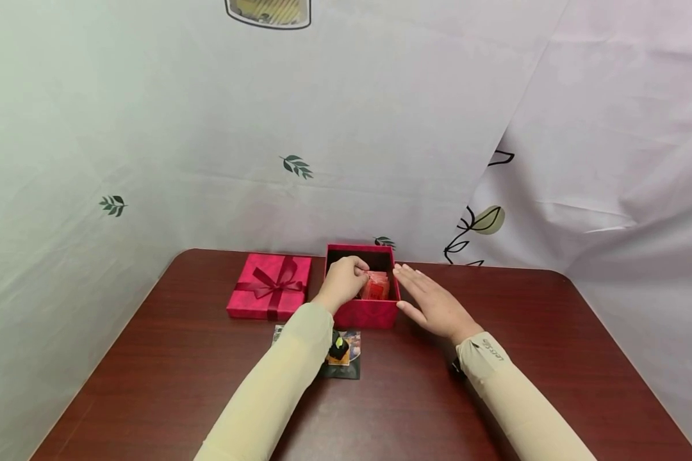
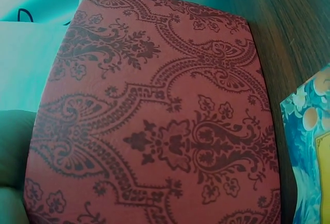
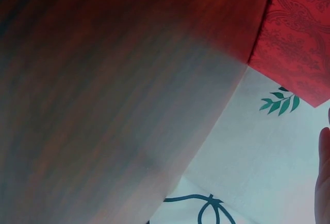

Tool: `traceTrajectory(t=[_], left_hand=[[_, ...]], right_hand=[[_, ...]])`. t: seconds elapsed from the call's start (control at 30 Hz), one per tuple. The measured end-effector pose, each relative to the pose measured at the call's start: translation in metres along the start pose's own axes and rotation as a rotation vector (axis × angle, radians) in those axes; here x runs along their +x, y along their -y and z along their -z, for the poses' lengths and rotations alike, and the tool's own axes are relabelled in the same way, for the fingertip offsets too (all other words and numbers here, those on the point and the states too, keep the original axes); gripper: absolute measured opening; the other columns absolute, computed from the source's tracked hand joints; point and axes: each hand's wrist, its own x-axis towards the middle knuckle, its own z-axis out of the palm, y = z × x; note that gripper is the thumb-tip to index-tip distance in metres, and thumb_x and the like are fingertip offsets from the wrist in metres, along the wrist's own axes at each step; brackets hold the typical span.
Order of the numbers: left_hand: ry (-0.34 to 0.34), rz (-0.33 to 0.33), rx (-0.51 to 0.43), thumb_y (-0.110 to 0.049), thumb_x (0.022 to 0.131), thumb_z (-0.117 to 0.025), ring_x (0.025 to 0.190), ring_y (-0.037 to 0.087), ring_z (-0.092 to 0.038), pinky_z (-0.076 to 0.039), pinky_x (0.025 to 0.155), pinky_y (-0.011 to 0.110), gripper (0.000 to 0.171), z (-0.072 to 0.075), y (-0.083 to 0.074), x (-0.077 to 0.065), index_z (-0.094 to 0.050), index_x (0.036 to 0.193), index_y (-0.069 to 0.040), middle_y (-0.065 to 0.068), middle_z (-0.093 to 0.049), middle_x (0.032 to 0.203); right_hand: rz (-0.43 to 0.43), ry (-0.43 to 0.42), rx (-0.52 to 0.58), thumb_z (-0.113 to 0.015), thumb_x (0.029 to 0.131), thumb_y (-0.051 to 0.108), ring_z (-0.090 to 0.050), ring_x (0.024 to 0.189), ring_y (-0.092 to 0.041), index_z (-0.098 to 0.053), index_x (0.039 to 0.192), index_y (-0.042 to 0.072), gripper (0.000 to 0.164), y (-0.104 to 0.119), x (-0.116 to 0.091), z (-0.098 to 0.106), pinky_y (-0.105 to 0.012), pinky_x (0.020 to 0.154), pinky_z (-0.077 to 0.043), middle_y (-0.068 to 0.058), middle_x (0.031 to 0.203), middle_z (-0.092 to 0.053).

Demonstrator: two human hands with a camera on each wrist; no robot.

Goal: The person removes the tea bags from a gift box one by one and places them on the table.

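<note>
1. Found a pictured flat packet (image 1: pixel 352 371) on the table (image 1: pixel 409 410), partly covered by the left sleeve (image 1: pixel 282 378).
2. Noted right hand (image 1: pixel 435 308) with fingers straight and grasping nothing, at the right wall of the red box (image 1: pixel 366 315); could not confirm contact. Judged a light, flat press there best for steadying without bowing the wall.
3. Located red packets (image 1: pixel 377 289) inside the uncovered box, toward its front right.
4. Observed left hand (image 1: pixel 341 283) reaching inside, fingers bent at the packets' left edge; could not tell whether pinching one. Judged a narrow, edge-only hold best, keeping knuckles off the rim and avoiding creases.
5. Recorded ribboned lid (image 1: pixel 249 306) lying left of the box.
6. Logged printed backdrop (image 1: pixel 380 96) behind.
</note>
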Motion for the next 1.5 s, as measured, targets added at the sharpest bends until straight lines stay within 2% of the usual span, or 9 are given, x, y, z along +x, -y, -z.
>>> traceTrajectory(t=[0.3, 0.5, 0.6, 0.83, 0.97, 1.13, 1.23, 1.37, 1.5], left_hand=[[-0.102, -0.098, -0.085, -0.011, 0.096, -0.066, 0.083, 0.018, -0.071, -0.058, 0.073, 0.035, 0.011, 0.001, 0.001, -0.005, -0.072, 0.104, -0.007, 0.006, -0.074, 0.097], [-0.147, -0.111, -0.17, -0.013, 0.096, -0.068, 0.08, 0.016, -0.069, -0.057, 0.069, 0.031, 0.011, 0.004, 0.0, -0.01, -0.073, 0.105, -0.008, 0.006, -0.073, 0.094], [-0.16, -0.107, -0.218, -0.014, 0.096, -0.069, 0.079, 0.015, -0.069, -0.057, 0.068, 0.031, 0.011, 0.007, -0.001, -0.013, -0.073, 0.105, -0.008, 0.005, -0.073, 0.095], [-0.198, -0.121, -0.468, -0.011, 0.097, -0.068, 0.083, 0.021, -0.073, -0.061, 0.077, 0.038, 0.013, 0.017, -0.007, -0.021, -0.072, 0.108, -0.004, 0.012, -0.072, 0.096], [-0.205, -0.142, -0.545, -0.008, 0.098, -0.067, 0.086, 0.02, -0.072, -0.061, 0.077, 0.036, 0.014, 0.024, -0.013, -0.028, -0.07, 0.109, 0.0, 0.015, -0.071, 0.097], [-0.138, -0.101, -0.624, -0.009, 0.096, -0.069, 0.084, 0.015, -0.07, -0.061, 0.078, 0.034, 0.016, 0.029, -0.017, -0.041, -0.071, 0.111, -0.002, 0.011, -0.071, 0.097], [-0.055, -0.05, -0.693, -0.008, 0.096, -0.069, 0.085, 0.013, -0.068, -0.06, 0.079, 0.033, 0.018, 0.03, -0.016, -0.05, -0.07, 0.113, -0.003, 0.009, -0.072, 0.099], [0.066, -0.006, -0.773, -0.006, 0.098, -0.066, 0.089, 0.014, -0.07, -0.06, 0.081, 0.035, 0.021, 0.029, -0.013, -0.062, -0.067, 0.117, 0.001, 0.01, -0.073, 0.104], [0.155, 0.022, -0.808, -0.006, 0.097, -0.066, 0.093, 0.016, -0.071, -0.059, 0.084, 0.038, 0.024, 0.028, -0.01, -0.071, -0.065, 0.119, 0.004, 0.011, -0.073, 0.107]], right_hand=[[0.044, -0.037, -0.001, -0.047, 0.106, 0.045, -0.035, 0.148, -0.031, -0.04, 0.154, 0.002, 0.065, 0.0, -0.001, 0.0, -0.048, 0.119, -0.029, -0.015, 0.158, -0.04], [0.019, -0.018, 0.004, -0.054, 0.104, 0.04, -0.032, 0.149, -0.029, -0.039, 0.155, 0.004, 0.065, -0.001, -0.001, 0.0, -0.041, 0.122, -0.024, -0.012, 0.16, -0.038], [0.01, -0.006, 0.001, -0.057, 0.102, 0.036, -0.031, 0.15, -0.029, -0.038, 0.156, 0.004, 0.066, -0.001, -0.001, -0.001, -0.043, 0.121, -0.025, -0.012, 0.16, -0.038], [-0.009, 0.017, 0.006, -0.059, 0.101, 0.034, -0.03, 0.15, -0.029, -0.037, 0.156, 0.004, 0.067, 0.0, 0.0, 0.0, -0.048, 0.12, -0.027, -0.012, 0.161, -0.037], [-0.019, 0.019, 0.005, -0.059, 0.101, 0.035, -0.031, 0.15, -0.029, -0.037, 0.156, 0.004, 0.067, 0.0, 0.0, 0.0, -0.047, 0.12, -0.027, -0.012, 0.16, -0.037], [0.01, -0.01, 0.002, -0.055, 0.103, 0.039, -0.035, 0.147, -0.033, -0.04, 0.154, 0.002, 0.065, -0.002, -0.001, -0.001, -0.049, 0.119, -0.029, -0.016, 0.158, -0.04], [0.038, -0.027, -0.009, -0.054, 0.103, 0.04, -0.036, 0.147, -0.034, -0.042, 0.153, 0.001, 0.065, -0.003, -0.001, -0.001, -0.045, 0.12, -0.027, -0.018, 0.157, -0.041], [0.062, -0.039, -0.007, -0.059, 0.099, 0.032, -0.036, 0.146, -0.035, -0.042, 0.152, -0.001, 0.064, -0.004, 0.0, -0.001, -0.038, 0.123, -0.021, -0.019, 0.156, -0.042], [0.059, -0.032, 0.009, -0.062, 0.096, 0.027, -0.036, 0.147, -0.035, -0.04, 0.153, -0.002, 0.067, -0.004, 0.0, 0.0, -0.045, 0.12, -0.026, -0.019, 0.157, -0.041]])
